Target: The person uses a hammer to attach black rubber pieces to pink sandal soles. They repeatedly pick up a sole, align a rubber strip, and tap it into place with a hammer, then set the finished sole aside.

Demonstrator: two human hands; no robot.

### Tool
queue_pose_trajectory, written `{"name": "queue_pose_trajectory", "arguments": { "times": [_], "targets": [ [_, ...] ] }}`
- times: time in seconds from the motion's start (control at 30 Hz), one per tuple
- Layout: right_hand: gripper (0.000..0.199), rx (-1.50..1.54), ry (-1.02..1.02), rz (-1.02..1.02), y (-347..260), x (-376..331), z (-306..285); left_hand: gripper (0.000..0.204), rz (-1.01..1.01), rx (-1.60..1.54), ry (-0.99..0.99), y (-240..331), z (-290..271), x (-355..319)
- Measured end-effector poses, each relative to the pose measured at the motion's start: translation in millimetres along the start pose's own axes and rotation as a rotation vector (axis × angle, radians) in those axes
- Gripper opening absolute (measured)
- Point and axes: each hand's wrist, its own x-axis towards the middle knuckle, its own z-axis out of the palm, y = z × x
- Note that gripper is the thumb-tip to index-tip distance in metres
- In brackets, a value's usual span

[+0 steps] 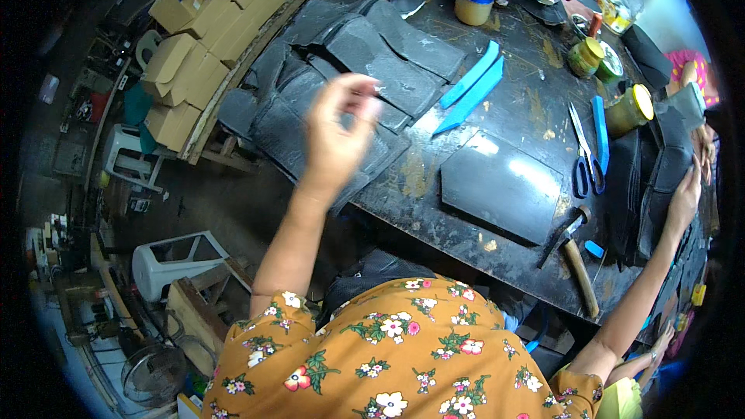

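My left hand [341, 128] is raised over a pile of black leather-like pieces [380, 62] on the left of the table. Its fingers are loosely bent, with a gap by the thumb and nothing visible between them; motion blurs the fingertips. At the far right, my right hand [684, 195] reaches along a stack of black pieces [635, 194], fingers stretched out against the outer side. Part of that hand's grip is hard to see near the rim. Between my hands lies a shiny black board [500, 186] with cut corners.
Blue strips [473, 89], scissors [583, 151], a hammer [580, 275] and a small blue piece [594, 249] lie on the dark table. Jars [630, 109] stand behind. Another person's arm [652, 361] shows at right. Left are cardboard boxes [182, 70] and a white stool [174, 264].
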Motion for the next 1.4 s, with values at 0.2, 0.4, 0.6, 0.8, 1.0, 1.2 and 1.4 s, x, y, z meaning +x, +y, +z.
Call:
{"name": "queue_pose_trajectory", "arguments": {
  "times": [0.2, 0.4, 0.6, 0.8, 1.0, 1.2, 1.4],
  "targets": [
    [0.041, -0.08, -0.097, 0.074, 20.6, 5.7, -0.8, 0.034, 0.186, 0.705, -0.32, -13.7, -110.3, 17.9],
    [0.046, -0.081, -0.005, -0.003, 4.6, -2.3, -12.1, 0.035, 0.182, 1.039, -0.723, -15.9, -110.3, 23.6],
    [0.05, -0.176, 0.092, -0.03, -85.0, -6.5, -50.3, 0.025, 0.029, 0.794, -0.695, 1.5, -134.6, 67.6],
    [0.042, 0.62, -0.137, -0.341, -296.6, -27.4, -34.4, 0.018, 0.412, 0.607, -0.606, -13.0, -61.6, 50.4],
    [0.051, 1.408, -0.805, -0.607, -507.7, -91.6, -6.2, 0.021, 0.196, 0.697, -0.947, -13.3, -47.4, 49.4],
    [0.077, 1.243, -1.058, -0.612, -554.3, -134.0, 30.5, 0.019, 0.204, 0.626, -0.873, 13.1, -98.2, 28.8],
    [0.089, 1.326, -1.067, -0.583, -543.7, -143.5, 43.0, 0.025, 0.082, 0.601, -0.432, 53.6, -228.9, 41.5]
  ]
}}
